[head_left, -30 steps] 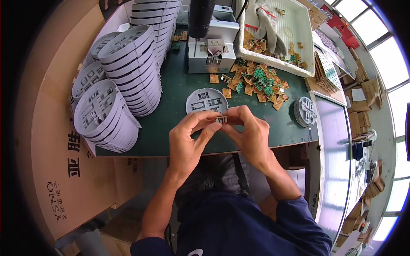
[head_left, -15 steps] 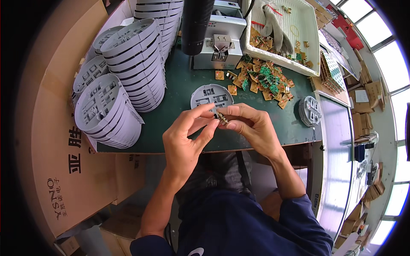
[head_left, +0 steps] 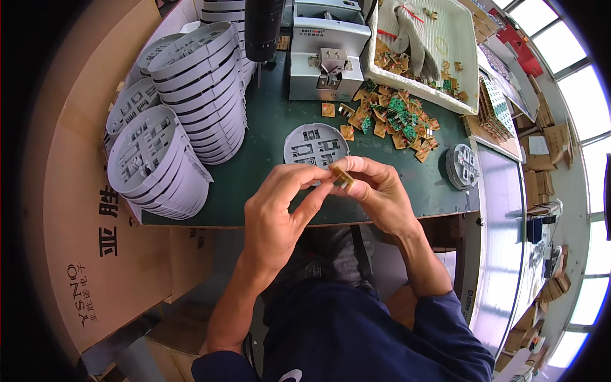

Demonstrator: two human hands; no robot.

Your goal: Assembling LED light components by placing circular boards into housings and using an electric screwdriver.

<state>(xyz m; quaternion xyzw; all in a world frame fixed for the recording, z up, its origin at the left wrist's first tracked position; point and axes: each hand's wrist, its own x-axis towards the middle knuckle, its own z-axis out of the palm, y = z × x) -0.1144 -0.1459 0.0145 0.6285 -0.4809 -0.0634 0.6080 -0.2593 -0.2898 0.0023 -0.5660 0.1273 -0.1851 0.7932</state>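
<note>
Just over the table's near edge, a small tan circuit board (head_left: 342, 177) is held up between my two hands. Thumb and forefinger of my right hand (head_left: 385, 194) pinch it from the right. My left hand (head_left: 275, 198) is closed too, its thumb and forefinger tips meeting at the board's left side. A light part shows on the board's near side; my fingers cover much of the rest. Right behind my fingers, a round grey plastic housing (head_left: 316, 145) lies on the green table (head_left: 264, 140), its slotted inside facing up.
Tall stacks of grey housings (head_left: 200, 89) stand at the left. A metal feeder machine (head_left: 328, 57) stands at the back, beside a hanging black screwdriver (head_left: 264, 32). Rightward are a heap of circuit boards (head_left: 398, 118), a white tray (head_left: 474, 70) holding a glove, and another grey housing (head_left: 462, 167).
Both hands have turned the circuit board, so its flat tan face shows more. The hanging screwdriver has swung left, and its bit now shows. The view has shifted slightly.
</note>
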